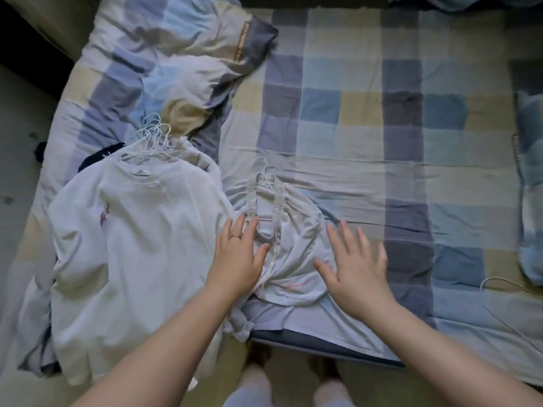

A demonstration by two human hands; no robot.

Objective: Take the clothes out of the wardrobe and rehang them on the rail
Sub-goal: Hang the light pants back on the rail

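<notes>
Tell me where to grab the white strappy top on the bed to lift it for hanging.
Pinch the hanger hook sticking out beyond the ruched straps, reaching from above: it lies flat, clear of fabric, and lifting there probably lets the top hang straight.

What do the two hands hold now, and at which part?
Nothing is held. The left hand and right hand are open, fingers straight, over the crumpled white top.

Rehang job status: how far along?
Done: the clothes look to be out of the wardrobe. A shirt pile on hangers lies on the bed.
In hand: left hand and right hand, both open, are on or just over a strappy top, gripping nothing.
Left: all the rehanging. No rail or wardrobe is in view, so nothing shows as hung.
</notes>
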